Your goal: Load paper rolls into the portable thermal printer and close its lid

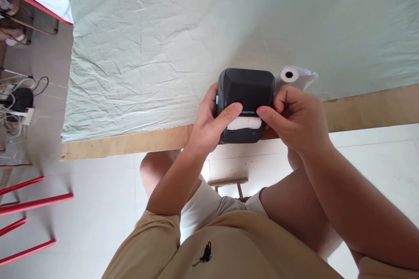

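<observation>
A black label printer [248,89] is held at the table's front edge, with white paper [244,123] showing at its slot. My left hand [214,120] grips the printer's left side, its thumb lying over the top near the printed lettering. On the other side, my right hand [294,115] has its thumb against the printer's right edge by the slot. The right fingers are curled, and whether they pinch the paper or only the casing is hidden. Just beyond my right hand stands a white paper roll [289,74] with a dark core and a loose end trailing right.
A pale green cloth [147,52] covers the table, leaving a wooden edge strip [131,143] bare. Red legs [36,205] of some furniture stick out at lower left. Tangled cables [16,104] lie on the left. Another person's foot [15,37] shows at upper left.
</observation>
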The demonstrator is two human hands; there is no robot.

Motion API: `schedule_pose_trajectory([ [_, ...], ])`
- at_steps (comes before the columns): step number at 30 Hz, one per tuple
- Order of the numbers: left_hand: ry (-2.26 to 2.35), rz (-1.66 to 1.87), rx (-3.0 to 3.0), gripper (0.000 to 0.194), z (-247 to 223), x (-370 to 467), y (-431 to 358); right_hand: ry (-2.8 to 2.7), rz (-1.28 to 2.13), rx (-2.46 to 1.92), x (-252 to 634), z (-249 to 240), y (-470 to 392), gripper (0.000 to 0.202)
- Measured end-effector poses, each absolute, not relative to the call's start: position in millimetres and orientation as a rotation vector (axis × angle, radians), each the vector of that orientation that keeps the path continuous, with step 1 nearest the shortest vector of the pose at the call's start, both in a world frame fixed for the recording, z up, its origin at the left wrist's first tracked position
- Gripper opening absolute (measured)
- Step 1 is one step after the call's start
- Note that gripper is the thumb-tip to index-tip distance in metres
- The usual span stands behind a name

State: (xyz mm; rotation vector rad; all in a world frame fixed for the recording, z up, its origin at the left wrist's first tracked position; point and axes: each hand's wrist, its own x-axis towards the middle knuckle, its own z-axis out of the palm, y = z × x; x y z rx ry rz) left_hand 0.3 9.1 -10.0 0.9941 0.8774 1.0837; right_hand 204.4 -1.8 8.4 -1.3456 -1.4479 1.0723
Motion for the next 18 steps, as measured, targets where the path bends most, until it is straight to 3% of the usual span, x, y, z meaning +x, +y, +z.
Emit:
schedule_pose_trajectory([
  [18, 0.903, 1.102, 1.058, 0.067, -9, 5, 8, -1.328, 1.148, -1.181, 203, -16, -2, 0.061],
])
